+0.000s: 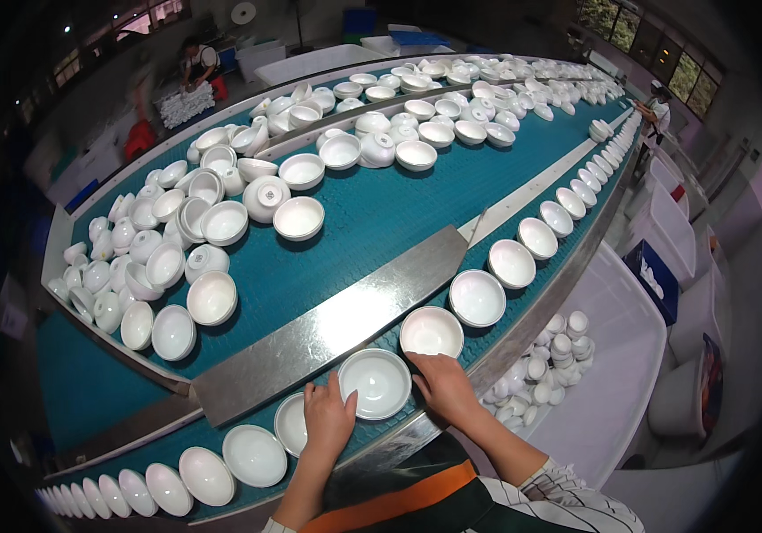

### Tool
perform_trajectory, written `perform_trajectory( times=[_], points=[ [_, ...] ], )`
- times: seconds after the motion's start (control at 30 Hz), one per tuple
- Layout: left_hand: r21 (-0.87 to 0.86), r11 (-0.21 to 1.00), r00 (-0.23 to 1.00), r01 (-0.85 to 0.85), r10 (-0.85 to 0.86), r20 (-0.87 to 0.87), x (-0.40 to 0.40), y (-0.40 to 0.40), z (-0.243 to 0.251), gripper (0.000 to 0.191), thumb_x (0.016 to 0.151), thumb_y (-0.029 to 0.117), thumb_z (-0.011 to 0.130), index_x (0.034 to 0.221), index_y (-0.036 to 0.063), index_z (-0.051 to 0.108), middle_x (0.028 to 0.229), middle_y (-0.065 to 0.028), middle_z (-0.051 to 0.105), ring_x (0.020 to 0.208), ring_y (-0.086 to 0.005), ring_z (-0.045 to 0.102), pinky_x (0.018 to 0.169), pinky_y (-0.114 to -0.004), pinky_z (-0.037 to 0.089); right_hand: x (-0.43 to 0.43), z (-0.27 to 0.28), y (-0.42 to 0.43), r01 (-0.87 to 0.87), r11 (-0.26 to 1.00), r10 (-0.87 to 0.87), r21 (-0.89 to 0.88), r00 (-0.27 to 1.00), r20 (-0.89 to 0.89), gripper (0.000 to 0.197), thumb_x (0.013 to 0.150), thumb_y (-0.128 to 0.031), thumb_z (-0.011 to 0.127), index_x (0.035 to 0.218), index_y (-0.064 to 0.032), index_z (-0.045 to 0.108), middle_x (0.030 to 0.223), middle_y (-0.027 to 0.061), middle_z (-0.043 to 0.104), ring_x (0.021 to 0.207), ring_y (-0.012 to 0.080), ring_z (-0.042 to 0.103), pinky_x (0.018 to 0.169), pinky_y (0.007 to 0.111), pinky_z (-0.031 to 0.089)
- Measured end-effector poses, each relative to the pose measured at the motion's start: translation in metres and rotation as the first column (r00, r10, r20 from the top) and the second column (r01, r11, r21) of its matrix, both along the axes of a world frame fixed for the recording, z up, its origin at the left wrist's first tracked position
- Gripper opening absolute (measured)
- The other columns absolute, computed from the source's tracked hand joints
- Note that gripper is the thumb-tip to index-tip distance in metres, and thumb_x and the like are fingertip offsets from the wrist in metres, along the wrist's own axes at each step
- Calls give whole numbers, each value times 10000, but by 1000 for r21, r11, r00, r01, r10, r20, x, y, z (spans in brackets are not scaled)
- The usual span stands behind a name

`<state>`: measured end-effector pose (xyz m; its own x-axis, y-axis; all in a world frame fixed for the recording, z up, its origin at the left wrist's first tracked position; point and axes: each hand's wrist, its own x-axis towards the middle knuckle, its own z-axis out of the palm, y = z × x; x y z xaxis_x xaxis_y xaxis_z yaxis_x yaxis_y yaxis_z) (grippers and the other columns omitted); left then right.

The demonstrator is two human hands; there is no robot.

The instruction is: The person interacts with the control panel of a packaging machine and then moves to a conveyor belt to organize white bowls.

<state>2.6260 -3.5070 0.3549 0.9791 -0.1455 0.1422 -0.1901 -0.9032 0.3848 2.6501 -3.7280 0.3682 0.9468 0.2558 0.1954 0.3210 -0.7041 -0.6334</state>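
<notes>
Along the near lane of a green conveyor belt (368,200) runs a single line of glossy white bowls. My left hand (330,414) is at the left rim of one white bowl (375,384), fingers spread, and partly hides the neighbouring bowl (291,424). On that bowl's other side is my right hand (443,385), its fingertips at the near rim of the bowl beyond it (431,332). Whether either hand grips a rim, I cannot tell. Both hands stay low over the belt, palms down.
A flat metal divider (334,326) separates the lane from a wider belt section crowded with jumbled white bowls (208,203). Below the metal edge at right, a large white bin (627,346) holds small white pieces. One person (655,113) stands at the far right end; another (200,63) sits at upper left.
</notes>
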Motion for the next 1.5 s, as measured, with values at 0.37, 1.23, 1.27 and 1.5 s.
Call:
perform_trajectory(
  times=[0.37,1.23,1.27,1.5],
  points=[
    [90,992,992,-88,96,-83,5,-29,25,424,766,11,528,1182,-70,508,907,-182,600,892,-318,553,850,-440,379,-1,-12,-36,-175,984,173,-43,984,-43,249,776,-79,609,1024,-60,621,798,113,627,758,297,594,659,401,463],
    [-119,990,983,-81,99,156,71,-192,20,436,777,149,671,1151,-35,543,979,-181,599,954,-338,545,924,-432,374,89,-10,-224,14,999,-13,-44,999,35,311,793,-87,645,1088,-11,583,1013,179,631,933,346,586,832,421,451],
    [-124,989,991,-78,91,101,76,-206,16,443,773,172,677,1138,-40,544,922,-175,609,911,-326,558,919,-441,378,94,-11,-234,-40,992,39,-123,999,-8,313,784,-93,654,1078,-6,587,983,178,637,915,341,590,825,418,452],
    [129,967,972,-219,228,-63,94,-235,-8,330,754,4,532,1082,-30,555,670,-126,612,703,-279,601,753,-389,398,115,-24,-262,-351,935,355,51,926,-126,333,786,-104,664,1100,-15,599,902,173,649,863,346,605,792,416,468]
  ],
)
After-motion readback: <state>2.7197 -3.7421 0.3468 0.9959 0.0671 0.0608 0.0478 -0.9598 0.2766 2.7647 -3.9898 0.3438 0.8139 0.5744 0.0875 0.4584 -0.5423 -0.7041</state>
